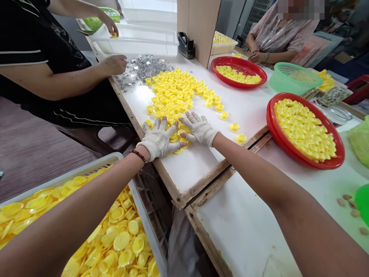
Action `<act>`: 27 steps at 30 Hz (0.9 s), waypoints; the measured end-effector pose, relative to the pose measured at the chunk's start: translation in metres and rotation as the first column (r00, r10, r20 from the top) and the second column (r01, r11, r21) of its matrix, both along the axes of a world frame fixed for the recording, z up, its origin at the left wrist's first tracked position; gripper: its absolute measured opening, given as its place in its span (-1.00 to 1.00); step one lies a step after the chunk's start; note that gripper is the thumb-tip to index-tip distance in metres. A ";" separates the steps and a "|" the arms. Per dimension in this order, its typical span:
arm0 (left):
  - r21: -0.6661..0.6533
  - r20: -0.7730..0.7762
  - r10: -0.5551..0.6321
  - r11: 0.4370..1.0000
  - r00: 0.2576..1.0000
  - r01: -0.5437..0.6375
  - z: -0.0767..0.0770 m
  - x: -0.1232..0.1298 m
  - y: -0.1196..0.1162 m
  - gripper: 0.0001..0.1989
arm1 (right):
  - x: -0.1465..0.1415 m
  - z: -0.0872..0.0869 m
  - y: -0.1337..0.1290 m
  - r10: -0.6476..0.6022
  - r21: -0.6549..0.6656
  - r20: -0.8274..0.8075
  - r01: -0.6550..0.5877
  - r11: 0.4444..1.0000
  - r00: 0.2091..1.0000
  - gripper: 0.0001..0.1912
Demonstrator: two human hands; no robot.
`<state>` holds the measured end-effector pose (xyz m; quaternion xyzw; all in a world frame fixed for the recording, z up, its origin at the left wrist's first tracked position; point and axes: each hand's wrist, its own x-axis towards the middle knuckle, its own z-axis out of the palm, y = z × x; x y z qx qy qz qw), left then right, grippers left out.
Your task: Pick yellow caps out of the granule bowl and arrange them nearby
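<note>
Both my hands wear white gloves with bare fingertips. My left hand (pixel 159 139) lies spread over the near edge of a cluster of small yellow plastic caps (pixel 175 90) on the white table (pixel 184 169). Beside it, my right hand (pixel 198 129) also rests with fingers apart on the caps' near right side. A few caps show between and under my fingers; neither hand grips one that I can see. Several stray caps (pixel 235 127) trail off to the right. Behind the cluster is a pile of small clear, silvery pieces (pixel 148 66).
A crate (pixel 135 192) full of yellow caps stands at lower left. Red trays (pixel 340 154) of caps and a green basket (pixel 296 79) are on the right. A co-worker (pixel 66 73) sits at left, another (pixel 282 38) at far right. A cardboard panel (pixel 198 27) stands upright behind.
</note>
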<state>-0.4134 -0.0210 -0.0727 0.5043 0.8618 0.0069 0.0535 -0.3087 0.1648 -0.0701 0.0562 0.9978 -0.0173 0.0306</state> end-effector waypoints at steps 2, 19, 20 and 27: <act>-0.013 0.003 0.000 1.000 1.000 0.000 0.000 -0.006 0.001 -0.13 | -0.010 -0.001 0.003 0.010 -0.006 -0.010 -0.010 1.000 1.000 -0.14; 0.013 0.049 0.052 0.999 0.997 -0.053 0.001 -0.043 0.010 -0.12 | -0.064 -0.002 0.016 0.026 -0.051 0.022 -0.025 0.998 0.999 -0.20; 0.011 0.048 0.054 0.998 0.997 -0.054 0.001 -0.045 0.011 -0.12 | -0.067 -0.002 0.017 0.024 -0.056 0.034 -0.022 0.998 0.999 -0.19; 0.002 0.038 0.058 0.998 0.998 -0.059 0.000 -0.061 0.015 -0.08 | -0.084 -0.001 0.019 0.005 -0.065 0.067 -0.001 0.998 0.998 -0.16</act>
